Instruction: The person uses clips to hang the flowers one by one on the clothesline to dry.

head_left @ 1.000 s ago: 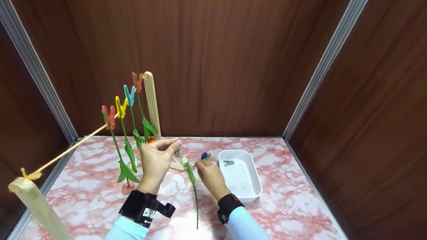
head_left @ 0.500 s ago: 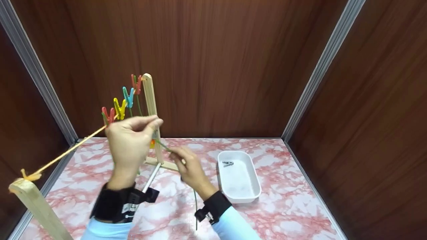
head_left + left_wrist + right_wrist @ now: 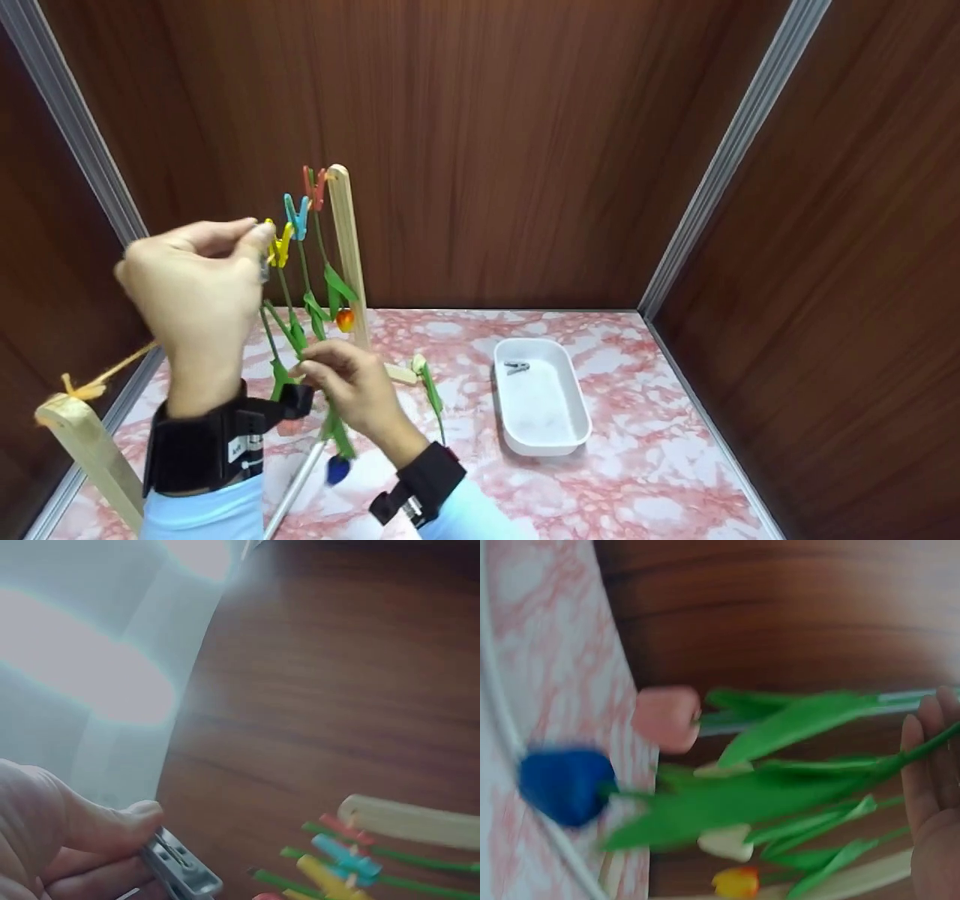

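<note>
My left hand [image 3: 195, 300] pinches a grey clothespin [image 3: 184, 870] between thumb and fingers, raised beside the yellow clothespin [image 3: 280, 246] on the line. In my right hand [image 3: 360, 386] is the stem of a blue tulip [image 3: 338, 470], its bloom hanging downward. Farther along the line, a light blue clothespin [image 3: 297, 217] and a red clothespin [image 3: 315, 187] also grip green stems. A pink tulip [image 3: 666, 718] and an orange-yellow tulip [image 3: 736, 883] hang upside down near the blue one. My left hand hides the nearer red clothespin in the head view.
Wooden posts [image 3: 348, 247] [image 3: 94, 454] carry the orange string [image 3: 124, 364] at the left. A white tulip [image 3: 427, 382] lies on the marbled table. To its right stands a white tub [image 3: 544, 442] with another grey clothespin [image 3: 517, 367] inside. Brown panels [image 3: 487, 150] enclose the table.
My right hand has picked up the blue tulip from beside the tub and brought it left, bloom down. My left hand has moved left and up to the line with the grey clothespin.
</note>
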A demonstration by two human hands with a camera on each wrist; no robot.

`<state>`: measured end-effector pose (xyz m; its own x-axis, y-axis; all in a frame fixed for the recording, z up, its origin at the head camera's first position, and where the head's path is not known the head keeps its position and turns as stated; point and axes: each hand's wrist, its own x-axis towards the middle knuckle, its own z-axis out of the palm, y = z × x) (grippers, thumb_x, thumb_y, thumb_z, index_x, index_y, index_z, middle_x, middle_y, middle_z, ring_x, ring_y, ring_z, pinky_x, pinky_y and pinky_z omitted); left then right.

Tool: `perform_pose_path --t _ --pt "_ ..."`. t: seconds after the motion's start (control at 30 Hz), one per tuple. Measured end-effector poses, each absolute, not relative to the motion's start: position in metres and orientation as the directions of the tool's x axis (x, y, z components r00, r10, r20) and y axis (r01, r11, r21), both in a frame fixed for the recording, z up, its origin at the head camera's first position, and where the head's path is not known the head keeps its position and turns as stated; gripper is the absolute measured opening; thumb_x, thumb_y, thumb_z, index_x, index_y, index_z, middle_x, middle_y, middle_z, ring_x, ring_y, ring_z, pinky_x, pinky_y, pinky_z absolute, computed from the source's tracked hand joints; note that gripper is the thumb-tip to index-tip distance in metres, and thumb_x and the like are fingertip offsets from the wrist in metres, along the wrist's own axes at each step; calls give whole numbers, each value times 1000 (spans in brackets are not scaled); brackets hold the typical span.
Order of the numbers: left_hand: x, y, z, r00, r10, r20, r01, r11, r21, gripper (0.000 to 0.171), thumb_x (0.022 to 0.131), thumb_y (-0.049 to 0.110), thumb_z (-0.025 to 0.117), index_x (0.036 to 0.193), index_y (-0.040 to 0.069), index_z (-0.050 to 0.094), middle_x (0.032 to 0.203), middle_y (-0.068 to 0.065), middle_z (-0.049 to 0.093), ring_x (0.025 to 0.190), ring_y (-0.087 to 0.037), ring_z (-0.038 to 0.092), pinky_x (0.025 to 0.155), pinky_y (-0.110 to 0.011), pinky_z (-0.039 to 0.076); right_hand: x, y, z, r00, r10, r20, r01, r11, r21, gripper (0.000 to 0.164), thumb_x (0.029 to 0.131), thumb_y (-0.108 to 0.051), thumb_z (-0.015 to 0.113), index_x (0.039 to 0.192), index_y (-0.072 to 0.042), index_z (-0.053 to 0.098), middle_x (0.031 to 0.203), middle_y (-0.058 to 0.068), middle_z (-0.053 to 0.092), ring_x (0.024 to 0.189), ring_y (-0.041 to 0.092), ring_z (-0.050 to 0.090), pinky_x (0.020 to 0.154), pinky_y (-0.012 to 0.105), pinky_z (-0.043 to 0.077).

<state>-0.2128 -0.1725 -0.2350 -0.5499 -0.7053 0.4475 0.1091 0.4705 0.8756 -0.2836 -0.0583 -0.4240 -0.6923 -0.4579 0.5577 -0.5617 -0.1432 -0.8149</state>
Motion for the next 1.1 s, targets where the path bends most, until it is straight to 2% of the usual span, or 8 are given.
perform_pose_path --t 0.17,0.33,0.53,0.67,0.77,0.87,0.97,1.1 --pt "-209 -186 -225 -567 -749 341 -42 440 897 29 91 40 88 111 19 88 82 16 83 111 -10 70 106 -34 39 -274 -75 -412 -700 -456 550 -554 -139 -821 20 105 -6 68 116 9 74 107 29 81 103 38 82 86 18 64" --pt "-212 -197 -226 -608 -744 276 -124 433 893 29 95 42 82 114 20 87 61 37 52 140 -25 55 110 -41 39 -269 -93 -400 -719 -491 492 -495 -136 -858 21 105 -6 68 119 8 74 111 28 81 104 35 83 86 17 64" --pt "-212 -200 -228 -622 -745 242 -180 436 882 29 98 40 78 118 20 86 82 14 74 143 -27 51 102 -39 39 -266 -108 -390 -718 -528 453 -418 -192 -888 21 107 -3 64 122 11 70 111 33 79 90 32 83 81 21 67" --pt "-212 -202 -229 -640 -727 250 -188 464 866 30 99 38 76 120 18 85 105 -3 84 140 -30 54 96 -37 37 -267 -115 -388 -721 -520 458 -403 -223 -888 21 108 -3 64 121 12 69 110 35 78 81 11 79 81 24 68" --pt "-210 -200 -228 -666 -706 241 -202 482 853 33 101 37 75 124 16 84 120 -13 83 143 -33 54 102 -42 38 -267 -118 -388 -732 -509 454 -380 -247 -891 20 107 -3 65 120 12 69 109 36 78 80 4 77 81 25 68" --pt "-207 -199 -227 -692 -682 235 -213 505 836 35 102 35 73 128 13 82 125 -20 80 145 -37 52 110 -51 39 -267 -119 -388 -744 -499 445 -375 -241 -895 19 107 -4 65 118 12 69 109 35 79 83 15 82 81 26 68" --pt "-204 -196 -227 -711 -661 239 -210 525 825 35 103 32 72 129 10 81 125 -23 79 144 -41 53 115 -57 38 -267 -119 -390 -749 -492 444 -379 -232 -896 19 107 -4 65 117 11 69 109 34 79 89 36 83 82 31 70" --pt "-204 -195 -228 -708 -661 248 -206 530 823 33 104 29 70 128 8 81 124 -24 80 140 -41 56 102 -49 42 -266 -120 -391 -752 -482 449 -369 -257 -893 20 107 -3 65 117 14 68 108 37 77 89 44 82 81 35 70"
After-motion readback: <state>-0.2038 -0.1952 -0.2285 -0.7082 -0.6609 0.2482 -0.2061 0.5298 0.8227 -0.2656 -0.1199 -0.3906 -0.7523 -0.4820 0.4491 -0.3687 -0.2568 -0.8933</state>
